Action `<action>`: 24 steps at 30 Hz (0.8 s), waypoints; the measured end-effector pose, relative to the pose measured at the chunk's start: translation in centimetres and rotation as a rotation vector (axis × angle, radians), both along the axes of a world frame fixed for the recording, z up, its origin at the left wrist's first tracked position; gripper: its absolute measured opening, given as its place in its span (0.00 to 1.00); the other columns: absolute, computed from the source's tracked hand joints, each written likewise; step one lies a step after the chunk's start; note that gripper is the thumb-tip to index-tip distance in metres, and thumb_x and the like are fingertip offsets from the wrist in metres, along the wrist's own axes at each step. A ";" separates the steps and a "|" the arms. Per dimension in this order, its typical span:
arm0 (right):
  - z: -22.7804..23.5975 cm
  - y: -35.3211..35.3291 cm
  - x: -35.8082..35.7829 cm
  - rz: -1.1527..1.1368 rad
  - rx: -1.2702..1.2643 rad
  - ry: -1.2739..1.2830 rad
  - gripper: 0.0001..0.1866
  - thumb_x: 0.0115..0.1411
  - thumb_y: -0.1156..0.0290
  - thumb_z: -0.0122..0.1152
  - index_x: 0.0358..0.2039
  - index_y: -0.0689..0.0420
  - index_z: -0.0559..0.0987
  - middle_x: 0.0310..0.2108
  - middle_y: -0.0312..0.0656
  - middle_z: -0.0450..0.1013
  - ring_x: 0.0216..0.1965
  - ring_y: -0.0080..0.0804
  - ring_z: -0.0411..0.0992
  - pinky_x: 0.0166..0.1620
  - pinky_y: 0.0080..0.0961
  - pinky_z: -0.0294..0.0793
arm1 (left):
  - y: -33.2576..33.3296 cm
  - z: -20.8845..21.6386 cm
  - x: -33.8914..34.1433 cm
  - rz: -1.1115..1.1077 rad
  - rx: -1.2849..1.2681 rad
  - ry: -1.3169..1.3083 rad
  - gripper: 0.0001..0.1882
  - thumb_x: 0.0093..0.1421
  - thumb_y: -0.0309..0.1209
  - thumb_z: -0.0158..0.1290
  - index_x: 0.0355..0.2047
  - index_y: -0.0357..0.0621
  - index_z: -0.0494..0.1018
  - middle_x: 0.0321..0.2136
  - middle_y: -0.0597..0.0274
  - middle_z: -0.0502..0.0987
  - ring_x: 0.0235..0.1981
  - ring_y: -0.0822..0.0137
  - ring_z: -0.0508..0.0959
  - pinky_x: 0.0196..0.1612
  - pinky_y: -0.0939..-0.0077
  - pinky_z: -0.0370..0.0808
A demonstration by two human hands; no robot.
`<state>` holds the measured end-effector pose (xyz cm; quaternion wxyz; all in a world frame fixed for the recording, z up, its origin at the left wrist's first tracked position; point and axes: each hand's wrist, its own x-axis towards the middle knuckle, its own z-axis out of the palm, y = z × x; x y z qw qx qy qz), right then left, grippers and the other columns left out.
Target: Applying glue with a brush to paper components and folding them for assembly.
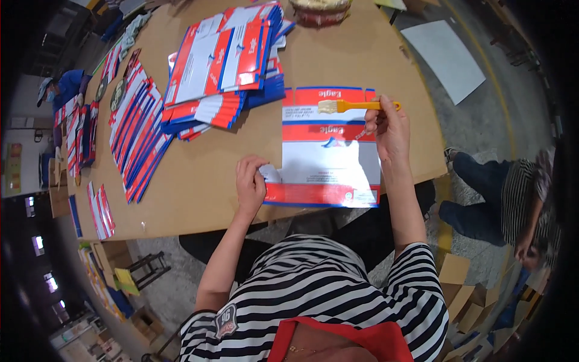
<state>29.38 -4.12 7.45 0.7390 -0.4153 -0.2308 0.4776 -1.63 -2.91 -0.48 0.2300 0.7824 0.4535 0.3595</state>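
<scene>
A flat printed carton sheet [330,158] in red, white and blue lies in front of me on the table. My right hand [391,130] is closed around the orange handle of a brush [356,106]. The brush's pale bristles are over the upper part of the sheet and point left. At the sheet's left side, my left hand [250,181] has its fingers curled against a small white flap [269,174], which looks bent up. Its thumb and fingertips are partly hidden.
A heap of flat cartons [202,66] sits beyond the sheet, left of centre. Fanned cartons [136,130] spread farther left. A round container [319,11] stands at the table's far edge. A person [512,193] is off to the right; another person [66,87] is far left.
</scene>
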 end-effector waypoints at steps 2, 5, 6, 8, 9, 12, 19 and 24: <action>-0.7 -0.8 -1.5 0.028 -0.030 0.017 0.11 0.65 0.64 0.50 0.32 0.58 0.74 0.18 0.40 0.73 0.15 0.19 0.68 0.19 0.13 0.68 | -0.2 -0.1 -0.3 0.006 0.031 -0.038 0.15 0.44 0.12 0.42 0.31 0.38 0.71 0.34 0.52 0.71 0.41 0.52 0.71 0.47 0.64 0.66; 0.4 -0.9 -2.1 0.013 -0.029 -0.011 0.11 0.65 0.65 0.50 0.32 0.59 0.74 0.19 0.40 0.73 0.16 0.19 0.69 0.20 0.14 0.69 | -0.7 -0.1 -0.7 0.013 -0.004 -0.074 0.14 0.45 0.12 0.42 0.31 0.38 0.70 0.34 0.51 0.71 0.40 0.51 0.71 0.46 0.64 0.66; 1.2 -0.1 -1.8 -0.023 -0.006 -0.044 0.11 0.65 0.65 0.50 0.32 0.59 0.74 0.20 0.41 0.74 0.16 0.20 0.69 0.21 0.13 0.69 | -0.4 -0.2 -0.7 0.002 0.024 -0.091 0.14 0.45 0.12 0.42 0.31 0.38 0.70 0.34 0.51 0.71 0.40 0.51 0.71 0.46 0.64 0.66; 2.2 3.0 -0.3 -0.114 0.073 -0.148 0.11 0.65 0.65 0.51 0.33 0.60 0.74 0.21 0.42 0.75 0.17 0.20 0.70 0.21 0.14 0.70 | -1.2 -0.9 -0.6 0.044 0.005 -0.073 0.13 0.45 0.12 0.42 0.31 0.38 0.69 0.33 0.51 0.71 0.39 0.51 0.71 0.46 0.63 0.66; 2.6 4.9 0.5 -0.195 0.112 -0.228 0.11 0.65 0.66 0.51 0.33 0.61 0.74 0.23 0.43 0.75 0.18 0.21 0.70 0.22 0.15 0.70 | -1.4 -1.0 -0.7 0.039 0.007 -0.060 0.13 0.45 0.12 0.42 0.31 0.38 0.69 0.33 0.50 0.70 0.39 0.51 0.71 0.45 0.63 0.67; 4.8 12.7 3.6 -0.321 0.275 -0.456 0.11 0.65 0.67 0.51 0.37 0.63 0.75 0.27 0.42 0.77 0.22 0.20 0.73 0.23 0.15 0.70 | -1.6 -1.2 -1.0 0.019 0.037 -0.072 0.14 0.44 0.13 0.42 0.31 0.38 0.69 0.32 0.51 0.70 0.39 0.51 0.71 0.45 0.63 0.67; 4.4 26.9 9.3 -0.562 -0.050 -1.329 0.13 0.58 0.59 0.57 0.37 0.52 0.79 0.27 0.49 0.76 0.27 0.43 0.75 0.31 0.36 0.72 | -0.9 -0.9 -0.9 -0.015 0.050 -0.079 0.16 0.42 0.12 0.42 0.31 0.40 0.69 0.33 0.53 0.71 0.40 0.52 0.71 0.46 0.65 0.68; 4.2 28.7 7.9 -0.475 -0.292 -1.643 0.13 0.58 0.56 0.55 0.36 0.50 0.80 0.27 0.49 0.76 0.31 0.48 0.75 0.34 0.41 0.72 | -0.4 -0.8 -0.7 -0.018 0.073 -0.101 0.17 0.40 0.12 0.42 0.31 0.41 0.68 0.33 0.54 0.71 0.39 0.52 0.71 0.46 0.64 0.67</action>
